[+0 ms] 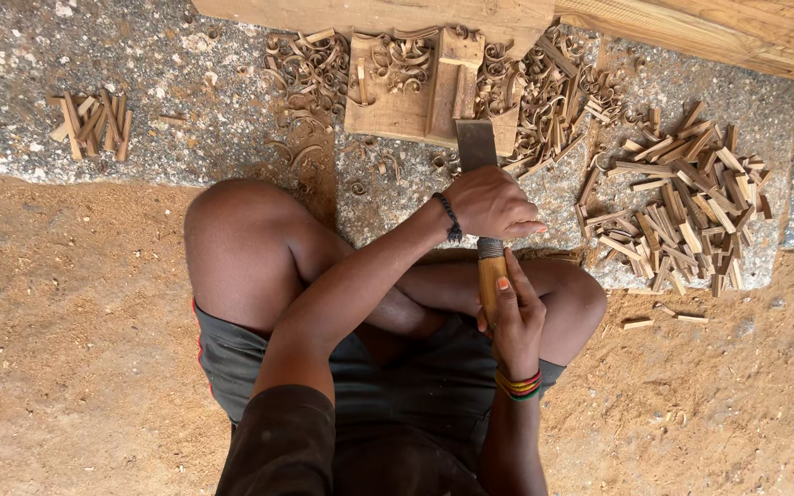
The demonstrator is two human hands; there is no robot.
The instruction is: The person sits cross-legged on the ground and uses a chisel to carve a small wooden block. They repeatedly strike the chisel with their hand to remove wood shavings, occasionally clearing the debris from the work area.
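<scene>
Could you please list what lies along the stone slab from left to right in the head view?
Small bundle of wood sticks → curled shavings → carved wooden block → chisel blade → big heap of wood sticks.

Curled shavings (pixel 544 101) crowd the carved block (pixel 406 96) on both sides; a stick pile (pixel 682 207) blocks the right. The stone slab (pixel 140 73) lies open at far left beyond a small stick bundle (pixel 92 122).

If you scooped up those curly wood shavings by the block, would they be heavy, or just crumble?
The curly shavings look thin and loosely coiled, so they are probably very light. Such thin curls would likely crack or crumble if squeezed. Lying loose on the stone slab, they would probably scatter when pushed rather than move as one clump.
</scene>
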